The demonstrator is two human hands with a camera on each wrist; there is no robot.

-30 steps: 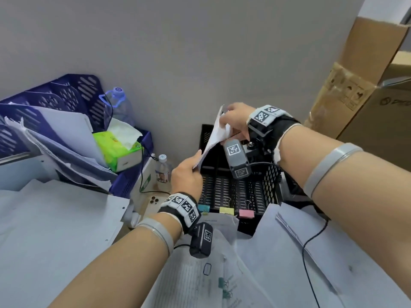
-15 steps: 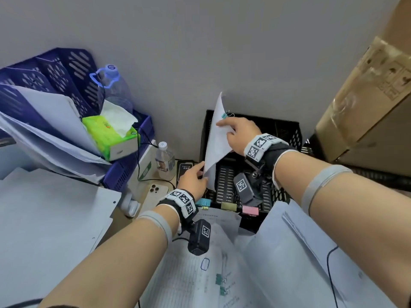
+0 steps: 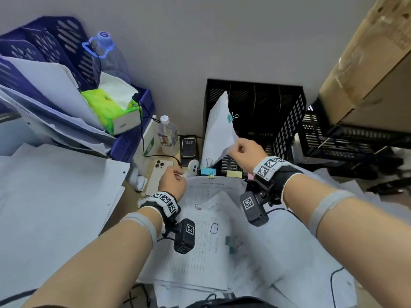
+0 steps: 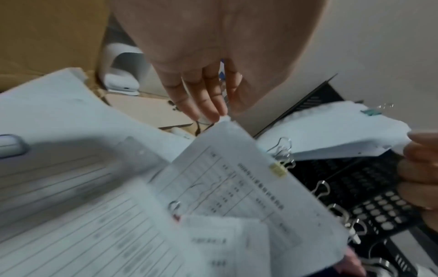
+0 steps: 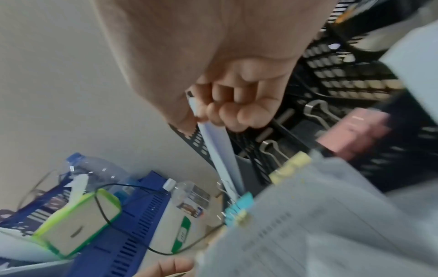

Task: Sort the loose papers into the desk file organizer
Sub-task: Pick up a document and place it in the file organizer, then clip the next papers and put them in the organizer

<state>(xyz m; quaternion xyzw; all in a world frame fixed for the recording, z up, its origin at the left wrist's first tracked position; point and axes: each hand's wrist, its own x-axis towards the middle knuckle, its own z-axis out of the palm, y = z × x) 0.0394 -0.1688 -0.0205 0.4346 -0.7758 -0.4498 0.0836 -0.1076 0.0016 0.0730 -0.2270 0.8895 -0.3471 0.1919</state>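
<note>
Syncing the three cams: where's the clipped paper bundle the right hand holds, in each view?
Head: clipped paper bundle centre, standing in the black organizer's leftmost slot, right hand pinching its lower corner.
Left wrist: bundle at right, lying flat-looking.
Right wrist: bundle centre, seen edge-on.
Shared landmark: yellow binder clip.

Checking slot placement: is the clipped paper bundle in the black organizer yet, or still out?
Partly in. The clipped paper bundle stands tilted in the black organizer at its leftmost slot, with the right hand pinching its corner.
</note>
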